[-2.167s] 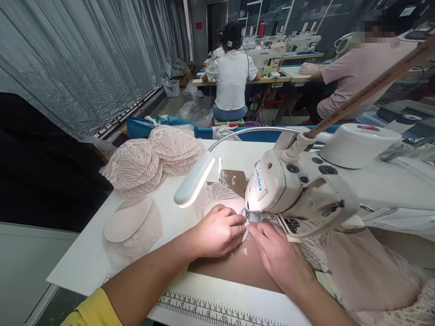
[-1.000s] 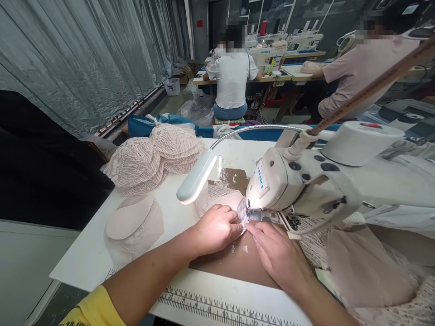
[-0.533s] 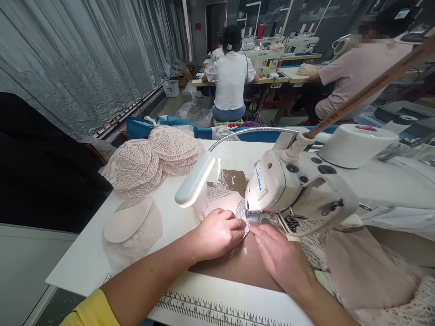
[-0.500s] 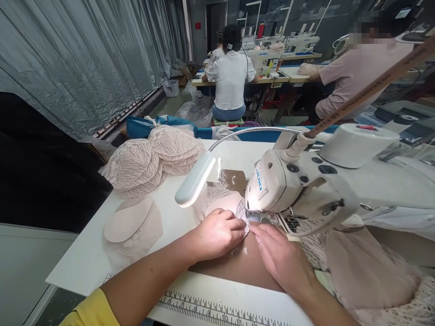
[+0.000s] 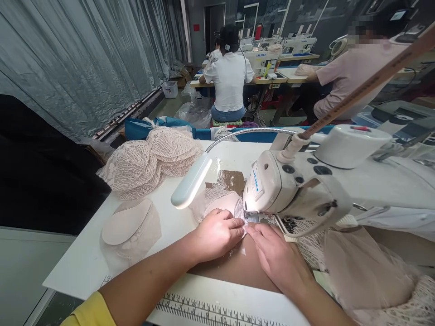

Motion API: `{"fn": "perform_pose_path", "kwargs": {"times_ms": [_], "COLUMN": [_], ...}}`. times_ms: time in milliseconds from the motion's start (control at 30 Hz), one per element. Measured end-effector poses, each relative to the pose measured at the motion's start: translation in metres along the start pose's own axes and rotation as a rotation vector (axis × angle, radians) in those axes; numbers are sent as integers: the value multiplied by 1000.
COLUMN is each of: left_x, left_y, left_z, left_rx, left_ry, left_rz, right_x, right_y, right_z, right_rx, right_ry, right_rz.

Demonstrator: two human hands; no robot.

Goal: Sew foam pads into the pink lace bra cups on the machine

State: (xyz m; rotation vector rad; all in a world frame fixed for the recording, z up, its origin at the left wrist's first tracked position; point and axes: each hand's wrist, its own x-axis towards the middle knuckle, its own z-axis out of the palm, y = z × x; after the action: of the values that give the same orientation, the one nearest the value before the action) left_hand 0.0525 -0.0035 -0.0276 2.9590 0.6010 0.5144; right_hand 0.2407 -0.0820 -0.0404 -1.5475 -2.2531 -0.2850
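My left hand [image 5: 217, 234] rests with curled fingers on a pale pink lace bra cup [image 5: 219, 202] lying under the head of a white sewing machine [image 5: 288, 185]. My right hand [image 5: 277, 256] lies flat beside it, fingertips pressing the lace edge just in front of the needle. Both hands meet at the presser foot, which the machine head partly hides. A white gooseneck lamp [image 5: 190, 182] shines down on the work.
A pile of lace cups [image 5: 152, 156] sits at the table's far left, and a smooth foam cup on lace [image 5: 127, 222] lies nearer. More lace fabric [image 5: 370, 276] hangs at the right. A printed ruler [image 5: 204, 312] runs along the table's front edge. Two people sit at machines behind.
The cup has fed slightly further under the machine head; my hands stay at the needle with little movement. The view has shifted a little.
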Motion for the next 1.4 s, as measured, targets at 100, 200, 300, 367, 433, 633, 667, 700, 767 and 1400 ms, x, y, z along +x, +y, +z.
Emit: {"fn": "perform_pose_path", "kwargs": {"times_ms": [100,200,300,367,433,633,667,700,767,1400], "left_x": [2,2,1,0,-1,-2,-2,-2,-1,5], "left_y": [1,1,1,0,-1,-1,-1,-1,0,-16], "left_z": [-1,-4,-8,-11,-13,-13,-13,-13,-15,-1], "left_rx": [-24,-17,-24,-36,-51,-85,-88,-90,-80,-29], "left_ry": [1,-13,-43,-64,-70,-60,-62,-63,-65,30], "left_rz": [-37,-48,-27,-8,11,46,43,36,26,-97], "right_x": [1,2,2,1,1,1,0,0,-1,2], "right_y": [2,3,4,4,3,1,1,1,1,0], "right_z": [3,5,6,5,3,-3,-4,-5,-5,-1], "right_rx": [-34,-61,-79,-73,-35,85,83,77,60,-61], "right_ry": [-9,-5,10,21,18,-30,-30,-29,-25,19], "right_rz": [22,54,101,123,110,-15,-25,-34,-38,-10]}}
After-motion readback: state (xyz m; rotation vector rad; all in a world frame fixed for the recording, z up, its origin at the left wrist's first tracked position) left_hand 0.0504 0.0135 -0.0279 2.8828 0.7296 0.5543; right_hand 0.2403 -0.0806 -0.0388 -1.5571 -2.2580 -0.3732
